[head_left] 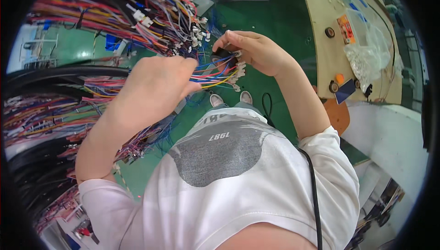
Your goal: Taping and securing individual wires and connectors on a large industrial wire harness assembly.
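Nearest is the person's white shirt (238, 190), filling the lower middle, with both bare forearms rising from it. Open room is narrow: a strip of green floor (270, 30) runs up the middle, hemmed on the left by racks of hanging wire harnesses (59, 108) and on the right by the curved edge of a beige workbench (321, 43).

The left hand (158, 82) comes up from the lower left, back of the hand toward the camera, fingers curled together around a small wire bundle (215, 73). The right hand (254, 50) reaches in from the right, wrist bent, its fingertips pinching the bundle's far end by the white connectors (238, 69).

The bundle hangs in the air between the two hands, above the floor and the shoes (231, 98); its long axis runs roughly left to right, the connector end pointing right.

On the workbench lie clear plastic bags (371, 48).
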The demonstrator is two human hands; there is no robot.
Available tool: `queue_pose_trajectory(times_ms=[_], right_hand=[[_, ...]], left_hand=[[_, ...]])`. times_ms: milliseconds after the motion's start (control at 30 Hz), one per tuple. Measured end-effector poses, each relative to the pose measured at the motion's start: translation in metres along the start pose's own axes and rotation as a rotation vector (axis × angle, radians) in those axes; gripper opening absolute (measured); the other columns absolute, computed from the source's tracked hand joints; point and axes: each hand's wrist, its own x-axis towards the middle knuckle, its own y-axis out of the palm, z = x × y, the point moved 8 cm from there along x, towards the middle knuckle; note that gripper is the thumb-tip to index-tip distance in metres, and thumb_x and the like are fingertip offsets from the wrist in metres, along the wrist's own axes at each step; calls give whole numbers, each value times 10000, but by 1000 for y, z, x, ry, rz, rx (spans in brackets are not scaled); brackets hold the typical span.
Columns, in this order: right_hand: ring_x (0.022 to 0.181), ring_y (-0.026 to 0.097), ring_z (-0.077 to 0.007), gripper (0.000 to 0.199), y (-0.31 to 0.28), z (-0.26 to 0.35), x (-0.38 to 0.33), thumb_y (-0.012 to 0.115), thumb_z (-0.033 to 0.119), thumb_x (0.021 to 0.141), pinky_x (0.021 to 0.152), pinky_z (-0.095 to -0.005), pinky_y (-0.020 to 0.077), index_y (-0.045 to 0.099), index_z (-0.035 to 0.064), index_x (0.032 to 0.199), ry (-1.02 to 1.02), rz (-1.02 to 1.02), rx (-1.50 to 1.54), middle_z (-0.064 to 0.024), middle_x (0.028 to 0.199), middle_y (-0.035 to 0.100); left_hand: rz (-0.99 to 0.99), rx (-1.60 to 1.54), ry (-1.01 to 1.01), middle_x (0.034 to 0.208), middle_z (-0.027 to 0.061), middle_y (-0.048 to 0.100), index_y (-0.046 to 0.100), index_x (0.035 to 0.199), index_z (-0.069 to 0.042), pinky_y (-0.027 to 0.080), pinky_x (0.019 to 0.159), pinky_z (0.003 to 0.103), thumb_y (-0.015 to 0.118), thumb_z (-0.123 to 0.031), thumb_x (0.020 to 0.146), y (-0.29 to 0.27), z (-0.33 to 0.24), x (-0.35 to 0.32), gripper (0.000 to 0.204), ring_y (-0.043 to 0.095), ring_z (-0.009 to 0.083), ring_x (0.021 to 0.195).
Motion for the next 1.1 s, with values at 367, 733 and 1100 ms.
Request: queue_pose_trajectory(times_ms=[367, 733, 1100], right_hand=[[680, 518, -123, 416, -9, 49, -33, 342, 367, 899, 632, -270, 427, 530, -4, 927, -308, -170, -251, -63, 794, 543], [621, 487, -102, 242, 43, 84, -22, 563, 244, 813, 600, -232, 393, 512, 12, 860, -227, -128, -716, -21, 707, 516], [589, 467, -238, 171, 108, 110, -29, 594, 103, 723, 695, -337, 369, 529, -3, 841, -644, -70, -1351, -79, 626, 467]], left_hand=[[-265, -471, -91, 748, 174, 549, 554, 810, 18, 413, 607, 384, 550, -72, 743, -3, -5, 13, 113, 526, 338, 678], [-557, -690, -147, 653, 93, 538, 588, 782, 1, 388, 504, 271, 617, -29, 714, -33, 26, -24, 79, 509, 202, 557], [-625, -719, 88, 685, 121, 570, 582, 814, 12, 410, 527, 270, 576, -12, 723, -42, 43, -41, 94, 553, 194, 594]])
